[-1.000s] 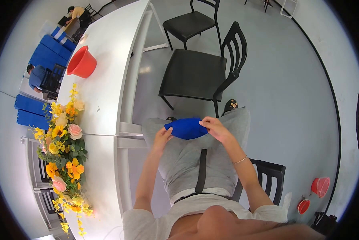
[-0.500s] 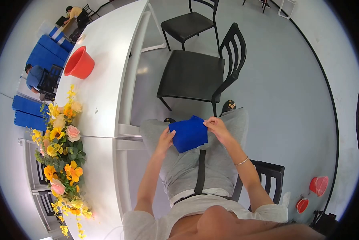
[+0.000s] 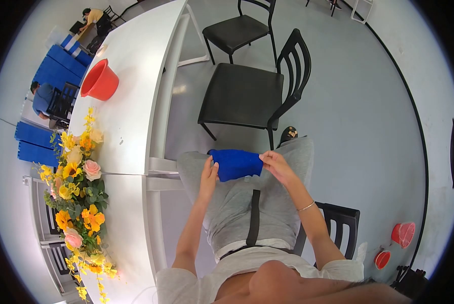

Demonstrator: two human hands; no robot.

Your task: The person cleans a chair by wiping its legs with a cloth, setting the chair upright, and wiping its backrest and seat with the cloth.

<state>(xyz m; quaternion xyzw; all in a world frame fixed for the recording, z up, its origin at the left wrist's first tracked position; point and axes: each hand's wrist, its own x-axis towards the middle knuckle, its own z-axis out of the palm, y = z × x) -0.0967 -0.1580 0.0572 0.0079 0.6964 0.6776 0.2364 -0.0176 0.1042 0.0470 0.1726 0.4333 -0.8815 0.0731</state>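
A blue cloth (image 3: 237, 165) is stretched between my two hands, above my lap in the grey trousers (image 3: 237, 213). My left hand (image 3: 209, 174) pinches its left edge, thumb in front. At the upper right corner, my right hand (image 3: 276, 164) holds the cloth between thumb and fingers. The cloth looks folded along its top, and its far side is hidden.
To the left is a white table (image 3: 130, 66) with a red bucket (image 3: 100, 80) and a flower arrangement (image 3: 82, 187). Ahead stands a black chair (image 3: 242, 96), another behind it. Red buckets (image 3: 403, 235) lie at right. Two people sit at far left.
The cloth hung as a larger, lower-reaching piece half a second ago and now shows as a shorter band with its top folded. My left hand has shifted slightly, its fingers more upright.
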